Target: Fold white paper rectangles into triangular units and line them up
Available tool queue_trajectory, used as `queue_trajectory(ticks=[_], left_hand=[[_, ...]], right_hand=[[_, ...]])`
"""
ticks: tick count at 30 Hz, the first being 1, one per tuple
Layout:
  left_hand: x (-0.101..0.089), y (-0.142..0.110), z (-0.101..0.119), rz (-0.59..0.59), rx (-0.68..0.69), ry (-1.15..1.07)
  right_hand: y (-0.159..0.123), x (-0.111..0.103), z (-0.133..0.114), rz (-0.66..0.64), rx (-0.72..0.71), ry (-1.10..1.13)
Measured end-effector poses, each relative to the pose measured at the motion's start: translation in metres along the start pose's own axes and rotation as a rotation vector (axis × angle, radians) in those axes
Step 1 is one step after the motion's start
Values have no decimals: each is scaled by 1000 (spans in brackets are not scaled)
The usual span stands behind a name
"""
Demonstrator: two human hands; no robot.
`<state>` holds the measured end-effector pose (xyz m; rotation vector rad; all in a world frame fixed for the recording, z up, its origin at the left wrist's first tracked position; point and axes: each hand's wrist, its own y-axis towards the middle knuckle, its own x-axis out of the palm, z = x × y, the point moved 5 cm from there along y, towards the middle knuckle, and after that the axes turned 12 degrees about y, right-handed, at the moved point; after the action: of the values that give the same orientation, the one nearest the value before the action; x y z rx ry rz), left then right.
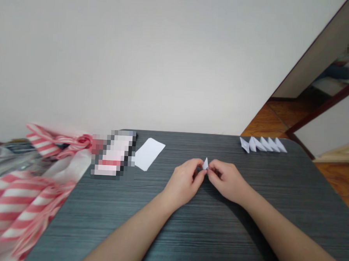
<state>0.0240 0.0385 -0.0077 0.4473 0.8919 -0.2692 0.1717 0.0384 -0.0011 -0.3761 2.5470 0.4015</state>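
Note:
Above the dark table, a small piece of folded white paper (206,163) is pinched between my two hands, its pointed tip sticking up. My left hand (186,181) grips it from the left with thumb and fingertips. From the other side, my right hand (227,180) closes on it in the same way; its lower part is hidden by the fingers. A row of several folded white paper pieces (261,144) lies at the back right of the table. To the left of my hands is a flat stack of white paper (150,154).
A blurred-out phone-like device (115,152) lies beside the paper on the dark wood-grain table (169,231). Red-and-white striped cloth (21,200) is heaped past the left edge. A pale wall (166,60) rises behind; wooden floor (268,120) shows at right.

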Motion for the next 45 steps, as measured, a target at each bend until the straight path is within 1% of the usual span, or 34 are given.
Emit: queue_trajectory(ticks=[5, 9, 11, 13, 17, 19, 22, 24, 25, 27, 30, 34, 37, 41, 45], left_hand=[[2, -1, 0, -33, 10, -55], [0, -1, -1, 12, 42, -39], [-1, 0, 0, 29, 67, -25], [-2, 0, 2, 23, 90, -22], [-3, 0, 5, 10, 124, -45], [-4, 0, 2, 41, 83, -90], [-3, 1, -10, 90, -107, -225], [-1, 2, -17, 70, -218, -325], [0, 2, -18, 51, -246, -358], [0, 3, -19, 32, -265, -380], [-3, 3, -19, 54, -262, -353], [-4, 2, -18, 61, -225, -300], [-5, 2, -19, 82, -241, -338], [-5, 2, -20, 97, -301, -429], [-4, 3, -20, 96, -307, -426]], right_hand=[[1, -1, 1, -14, 38, 38], [0, -5, 1, -47, 47, 78], [0, -9, 3, -17, 48, 105], [-2, -15, 4, 42, 42, 120], [-4, -21, 6, 110, 11, 76], [-5, -21, 8, 125, 22, 70], [-6, -23, 13, 179, 63, 121], [-7, -25, 15, 200, 84, 156], [-8, -25, 16, 201, 89, 165], [-8, -25, 16, 184, 94, 162], [-7, -24, 15, 157, 95, 129], [-6, -23, 14, 133, 74, 77], [-5, -22, 12, 112, 53, 56], [-4, -22, 9, 62, -10, 11], [-4, -21, 7, 29, -71, -27]])
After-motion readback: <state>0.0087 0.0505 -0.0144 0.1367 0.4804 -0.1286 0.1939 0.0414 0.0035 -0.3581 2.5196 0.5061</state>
